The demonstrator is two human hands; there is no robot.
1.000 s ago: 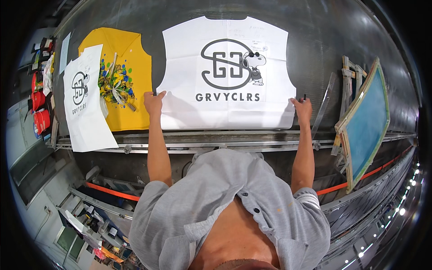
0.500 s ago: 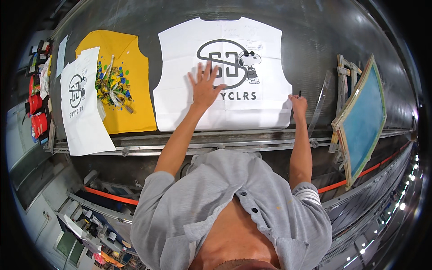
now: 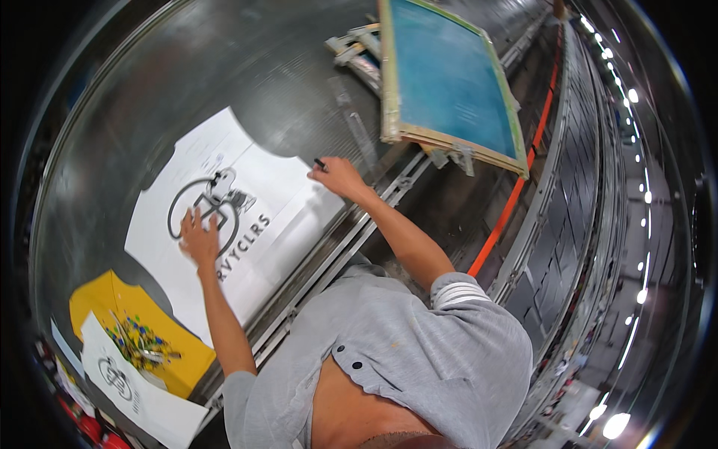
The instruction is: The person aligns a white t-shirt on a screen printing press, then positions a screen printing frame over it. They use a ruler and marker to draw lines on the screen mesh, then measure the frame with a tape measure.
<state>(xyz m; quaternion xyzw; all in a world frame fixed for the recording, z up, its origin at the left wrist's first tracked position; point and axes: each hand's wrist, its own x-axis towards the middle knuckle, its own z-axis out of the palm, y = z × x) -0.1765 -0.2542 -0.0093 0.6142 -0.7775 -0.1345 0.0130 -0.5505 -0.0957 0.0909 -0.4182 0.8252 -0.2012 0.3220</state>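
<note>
A large white paper sheet (image 3: 288, 198), cut in the outline of a shirt body and printed with a black emblem, a cartoon dog and lettering, lies on the dark table. My left hand (image 3: 200, 241) rests on it, over the emblem, with its fingers spread. At the sheet's right edge, my right hand (image 3: 344, 181) is closed on a slim black pen (image 3: 320, 163). Only one dark end of the pen shows above the fingers.
A yellow garment piece (image 3: 93, 295) with tools heaped on it lies at the lower left, partly under a smaller printed sheet (image 3: 164, 419). Right of my right hand are a clear strip (image 3: 353, 123) and a blue-meshed screen frame (image 3: 449, 71). A metal rail (image 3: 329, 277) edges the table.
The view has swung to the right, so the table appears tilted and the screen frame sits nearer the top middle. My left hand stays on the emblem; my right hand still holds the pen at the sheet's edge.
</note>
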